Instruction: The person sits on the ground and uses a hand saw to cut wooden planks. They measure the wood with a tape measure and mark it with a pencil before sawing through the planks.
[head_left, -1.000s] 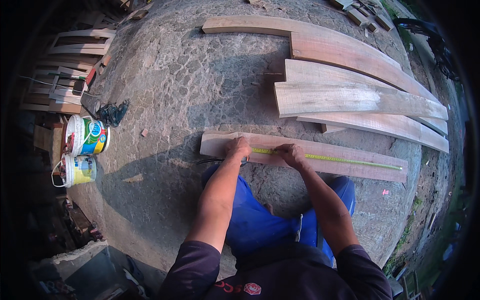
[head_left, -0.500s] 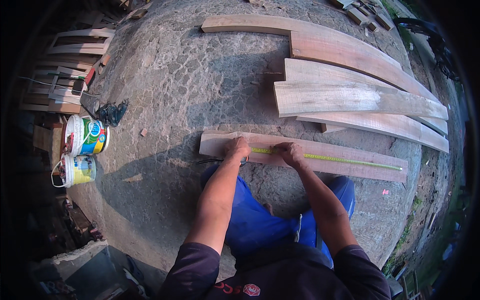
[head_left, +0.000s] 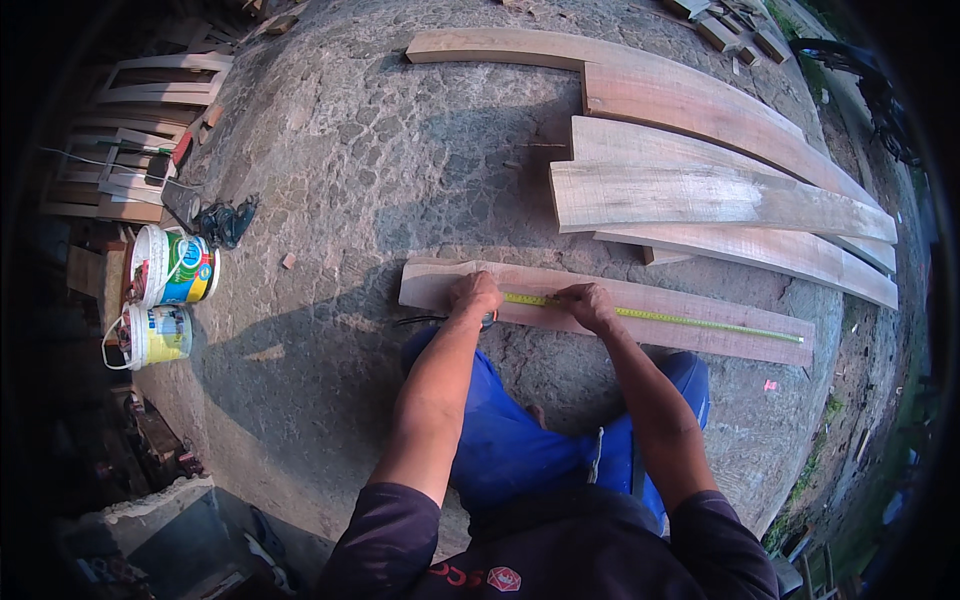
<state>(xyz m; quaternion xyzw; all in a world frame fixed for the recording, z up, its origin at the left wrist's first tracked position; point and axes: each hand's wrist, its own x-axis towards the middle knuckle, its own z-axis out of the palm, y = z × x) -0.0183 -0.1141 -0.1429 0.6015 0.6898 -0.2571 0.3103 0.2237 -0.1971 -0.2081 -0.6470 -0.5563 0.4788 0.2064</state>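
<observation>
A long wooden board (head_left: 700,308) lies flat on the ground in front of my knees. Along its top runs the yellow blade of a tape measure (head_left: 690,322), pulled out toward the board's right end. My left hand (head_left: 474,292) is closed round the tape measure's case near the board's left end, and only a bit of the case shows below the palm. Over the middle of the blade, my right hand (head_left: 590,305) is closed with its fingertips down close to the board; what they pinch is too small to make out.
Several thick planks (head_left: 720,195) lie overlapped beyond the board. Two white buckets (head_left: 165,335) stand at the left, near slatted wooden frames (head_left: 165,78). Wood offcuts (head_left: 715,32) lie at the far right. A small pink piece (head_left: 770,385) sits right of my knee.
My right hand has slid slightly to the right along the tape blade. My left hand, the board and the tape measure stay in place.
</observation>
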